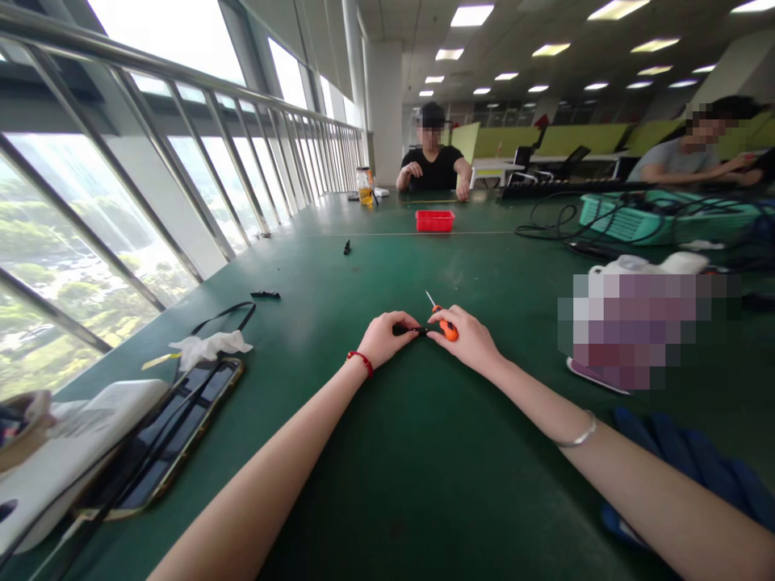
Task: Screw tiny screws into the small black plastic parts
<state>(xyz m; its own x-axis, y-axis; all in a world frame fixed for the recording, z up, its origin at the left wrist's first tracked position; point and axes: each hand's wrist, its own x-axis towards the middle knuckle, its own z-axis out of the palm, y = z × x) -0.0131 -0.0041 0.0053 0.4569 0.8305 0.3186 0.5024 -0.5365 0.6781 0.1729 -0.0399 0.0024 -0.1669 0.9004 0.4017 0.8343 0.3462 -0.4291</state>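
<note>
Small black part (422,331): held between both hands, just above or against the green tabletop (375,484); contact with it can't be told. One end is pinched by thumb and fingers of the left hand (387,335), seemingly for steadiness. The other end is met by the fingertips of the right hand (465,335), drawn close together; whether it is gripped or only touched there can't be told. An orange-handled screwdriver (449,330) is tucked in the right hand too, blade toward eleven o'clock, probably so the fingertips are kept usable without the tool being set down.

Clock centred on the part: a black strip (265,295) is laid between nine and ten, a tiny black piece (347,247) between ten and eleven, both presumably kept out of the working spot. White tissue (211,349) at nine, phone (178,440) at eight, likely pushed aside. Red basket (434,227) is placed at twelve, before a seated co-worker (431,168). Teal basket (623,222) at two.
</note>
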